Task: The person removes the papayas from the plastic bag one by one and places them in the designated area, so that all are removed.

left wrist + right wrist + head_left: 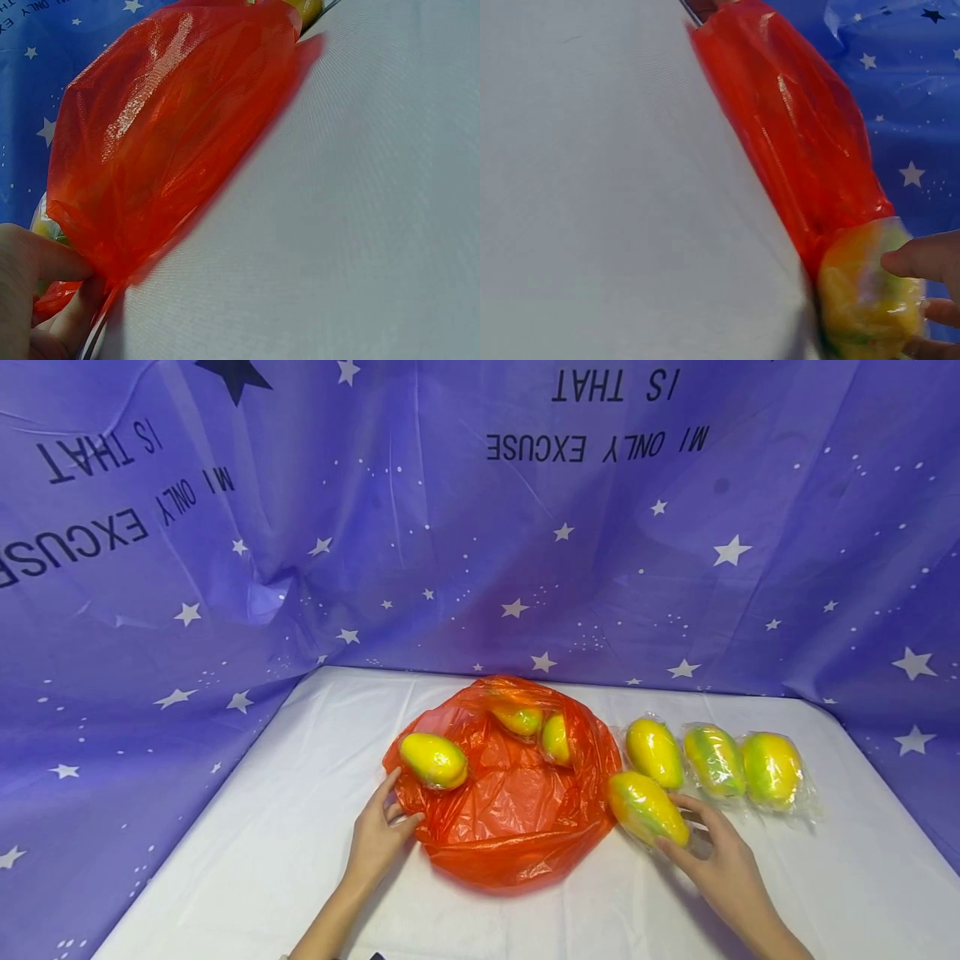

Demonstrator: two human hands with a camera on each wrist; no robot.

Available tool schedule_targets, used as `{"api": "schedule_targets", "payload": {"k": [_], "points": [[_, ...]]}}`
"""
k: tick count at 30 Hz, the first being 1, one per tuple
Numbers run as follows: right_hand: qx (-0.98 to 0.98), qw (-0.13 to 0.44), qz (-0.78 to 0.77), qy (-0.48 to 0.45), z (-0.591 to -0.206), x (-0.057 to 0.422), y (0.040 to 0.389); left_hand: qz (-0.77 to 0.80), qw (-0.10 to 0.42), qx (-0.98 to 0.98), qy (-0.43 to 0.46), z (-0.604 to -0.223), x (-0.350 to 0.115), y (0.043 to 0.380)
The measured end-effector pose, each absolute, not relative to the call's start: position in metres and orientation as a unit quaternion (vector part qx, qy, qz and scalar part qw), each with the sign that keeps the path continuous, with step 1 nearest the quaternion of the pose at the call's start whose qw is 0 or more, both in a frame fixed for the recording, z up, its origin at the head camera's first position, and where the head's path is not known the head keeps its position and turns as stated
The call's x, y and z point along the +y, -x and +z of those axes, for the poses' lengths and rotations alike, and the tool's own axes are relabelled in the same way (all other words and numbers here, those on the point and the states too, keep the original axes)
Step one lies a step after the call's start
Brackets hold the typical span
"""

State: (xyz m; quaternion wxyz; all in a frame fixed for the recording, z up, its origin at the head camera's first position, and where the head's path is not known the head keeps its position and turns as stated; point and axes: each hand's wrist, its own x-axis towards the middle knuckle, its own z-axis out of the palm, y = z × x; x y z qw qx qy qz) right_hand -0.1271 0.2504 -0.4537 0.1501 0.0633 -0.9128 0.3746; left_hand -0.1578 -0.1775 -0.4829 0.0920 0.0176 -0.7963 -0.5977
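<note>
A red plastic bag (510, 860) lies with its mouth spread wide on the table. My left hand (378, 843) pinches the bag's left rim between thumb and finger, as the left wrist view shows at the gathered film (112, 262). Just above that hand, a yellow mango (433, 760) sits inside the left rim. Farther back in the bag are two more mangoes, one green and yellow (519, 718), one partly hidden (556, 739). My right hand (723, 868) grips a clear-wrapped yellow-green mango (647, 808) beside the bag's right rim; the right wrist view shows this mango (866, 292) close against the red film.
Right of the bag, three wrapped mangoes stand in a row: one yellow (654, 752), one green-streaked (714, 760), one at the far right (772, 768). White cloth (262, 860) covers the table. A purple star-printed curtain (450, 552) hangs behind and at the sides.
</note>
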Motion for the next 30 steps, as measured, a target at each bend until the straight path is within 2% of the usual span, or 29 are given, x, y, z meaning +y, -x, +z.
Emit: {"api": "schedule_targets", "payload": {"k": [9,23,30], "points": [[-0.906,0.193,0.362,-0.104,-0.443,0.247,0.131,-0.595,0.091,-0.798,-0.02,-0.483,-0.178,0.158],[-0.88,0.196,0.405,-0.149,-0.419,0.218,0.157,-0.595,0.09,-0.798,-0.019,-0.483,-0.178,0.158],[-0.856,0.146,0.463,-0.175,-0.413,0.192,0.17,-0.591,0.091,-0.801,-0.02,-0.483,-0.178,0.158]]}}
